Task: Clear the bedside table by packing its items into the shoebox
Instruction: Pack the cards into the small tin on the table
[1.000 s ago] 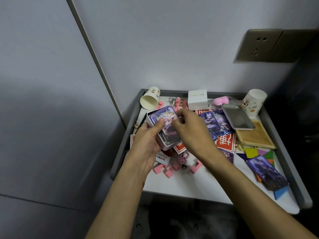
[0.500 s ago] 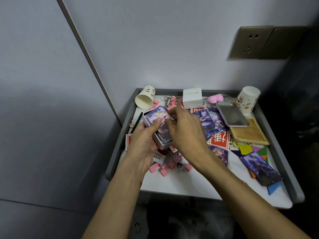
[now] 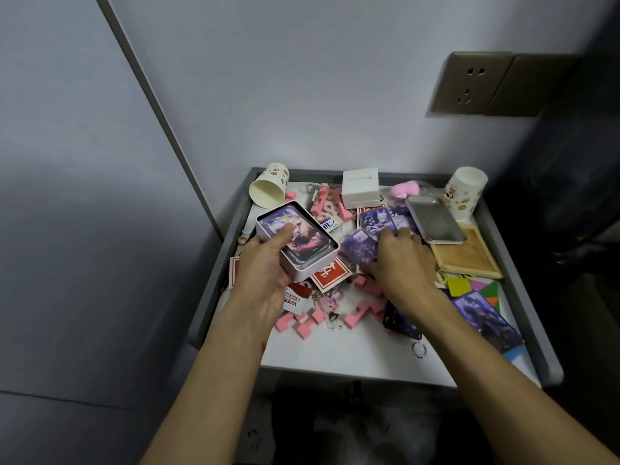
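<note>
The small white box [image 3: 360, 192] at the table's far edge reads "FANCI"; a red-and-white card [image 3: 295, 298] near the left edge shows a "W".

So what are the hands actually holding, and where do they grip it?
The left hand grips the card tin at its near end, thumb on the top card. The right hand rests on loose purple cards; whether it grips them cannot be told.

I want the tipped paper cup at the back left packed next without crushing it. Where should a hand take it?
Take the tipped paper cup around its side wall near the rim, from above. It lies on its side, its open mouth facing the front, its base toward the tray wall, so the curved wall is exposed. The right hand is nearer to free.
</note>
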A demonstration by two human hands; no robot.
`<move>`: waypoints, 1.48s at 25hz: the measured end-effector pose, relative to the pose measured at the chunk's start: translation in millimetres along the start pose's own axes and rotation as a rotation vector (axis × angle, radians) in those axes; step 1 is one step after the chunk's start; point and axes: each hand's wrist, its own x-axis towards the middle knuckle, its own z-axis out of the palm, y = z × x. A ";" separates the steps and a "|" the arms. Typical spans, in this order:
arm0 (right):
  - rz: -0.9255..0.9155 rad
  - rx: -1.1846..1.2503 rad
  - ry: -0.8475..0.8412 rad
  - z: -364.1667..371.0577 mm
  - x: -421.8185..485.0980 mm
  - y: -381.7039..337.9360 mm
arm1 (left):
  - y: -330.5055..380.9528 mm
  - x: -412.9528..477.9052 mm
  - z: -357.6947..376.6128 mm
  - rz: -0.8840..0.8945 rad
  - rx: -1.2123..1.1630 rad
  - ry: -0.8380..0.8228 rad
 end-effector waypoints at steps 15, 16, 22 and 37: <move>0.197 0.535 -0.179 -26.4 -7.1 55.4 | -6.1 -1.3 9.8 0.001 0.065 -0.066; 0.216 0.537 -0.223 -24.7 -16.5 61.0 | -8.4 -4.4 13.4 -0.007 0.077 -0.074; 0.250 0.403 -0.325 -7.8 -45.5 68.9 | -18.3 -20.2 17.0 -0.023 0.157 -0.108; 0.231 0.352 -0.271 -18.3 -45.5 58.8 | -22.2 -17.4 22.3 -0.018 0.246 -0.102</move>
